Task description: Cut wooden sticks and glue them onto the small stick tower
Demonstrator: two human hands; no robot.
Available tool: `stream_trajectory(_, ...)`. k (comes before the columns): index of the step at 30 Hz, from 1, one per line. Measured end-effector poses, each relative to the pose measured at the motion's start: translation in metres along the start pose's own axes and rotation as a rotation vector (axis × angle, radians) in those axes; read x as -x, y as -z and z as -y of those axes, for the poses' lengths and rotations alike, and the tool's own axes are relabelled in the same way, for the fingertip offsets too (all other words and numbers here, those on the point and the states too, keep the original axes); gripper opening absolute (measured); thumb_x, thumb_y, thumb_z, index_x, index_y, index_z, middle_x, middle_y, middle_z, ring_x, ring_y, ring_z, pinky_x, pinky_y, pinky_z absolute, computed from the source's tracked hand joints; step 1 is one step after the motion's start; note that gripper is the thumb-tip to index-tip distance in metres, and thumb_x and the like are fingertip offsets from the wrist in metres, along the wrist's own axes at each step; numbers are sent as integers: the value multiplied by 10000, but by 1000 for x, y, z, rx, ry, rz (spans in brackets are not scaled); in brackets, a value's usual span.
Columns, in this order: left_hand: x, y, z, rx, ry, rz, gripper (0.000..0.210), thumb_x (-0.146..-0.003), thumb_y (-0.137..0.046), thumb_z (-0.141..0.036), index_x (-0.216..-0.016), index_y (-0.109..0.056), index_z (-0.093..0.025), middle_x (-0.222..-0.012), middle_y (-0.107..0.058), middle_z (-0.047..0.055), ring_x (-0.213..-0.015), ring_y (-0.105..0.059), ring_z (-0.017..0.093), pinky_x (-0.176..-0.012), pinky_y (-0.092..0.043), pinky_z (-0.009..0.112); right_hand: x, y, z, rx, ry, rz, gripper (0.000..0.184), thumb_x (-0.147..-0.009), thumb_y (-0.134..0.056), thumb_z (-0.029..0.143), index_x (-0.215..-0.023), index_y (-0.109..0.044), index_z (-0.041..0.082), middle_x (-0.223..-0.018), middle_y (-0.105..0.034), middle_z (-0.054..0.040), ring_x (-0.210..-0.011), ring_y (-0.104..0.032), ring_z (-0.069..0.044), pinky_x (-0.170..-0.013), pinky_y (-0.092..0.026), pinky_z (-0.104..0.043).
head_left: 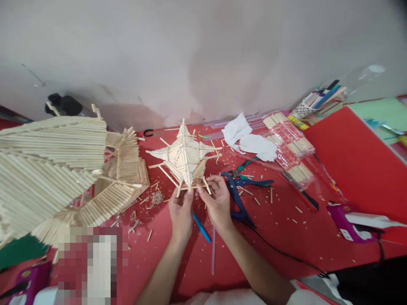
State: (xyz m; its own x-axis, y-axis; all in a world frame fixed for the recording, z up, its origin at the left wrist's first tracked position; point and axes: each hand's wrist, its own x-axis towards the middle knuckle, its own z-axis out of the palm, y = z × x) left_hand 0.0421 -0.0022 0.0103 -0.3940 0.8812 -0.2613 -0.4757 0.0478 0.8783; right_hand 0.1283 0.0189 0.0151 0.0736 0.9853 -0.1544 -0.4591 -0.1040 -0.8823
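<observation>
While our left hand (pixel 182 212) and right hand (pixel 220 204) pinched the stick star (pixel 182 156) by its near end, we had a blue tool (pixel 234 194) lying just to the right.

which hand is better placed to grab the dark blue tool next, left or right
Right, probably: the right hand is beside the dark blue tool; the left hand is farther off. Both hold the stick star.
</observation>
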Motion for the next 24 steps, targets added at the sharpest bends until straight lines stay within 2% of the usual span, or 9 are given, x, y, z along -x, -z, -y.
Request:
stream_trajectory(11,0,-3,0,33,18,-13,344,-757,-857,-422,-999,-777,-191,-926,-773,40,-808,-699,134,-840,-556,247,1,-2,-8,-80,-71,-42,393,-759,-859,302,-989,-543,261,-910,-728,17,-765,-698,-157,-684,-579,-276)
stream_trajectory(17,0,-4,0,43,33,-31,419,-737,-867,-459,-1048,-769,-196,-978,-780,49,-883,-718,152,-865,-559,256,1,-5,-6,-57,-76,-36,412,-753,-856,352,-978,-524,260,-860,-712,31,-665,-666,-143,-642,-573,-280)
stream_trajectory(24,-1,-1,0,8,30,-29,406,-732,-865,-474,-1009,-769,-192,-966,-776,53,-877,-715,160,-831,-559,256,0,-4,-5,-41,-67,-25,392,-759,-850,336,-975,-530,266,-850,-716,32,-667,-677,-148,-636,-577,-278)
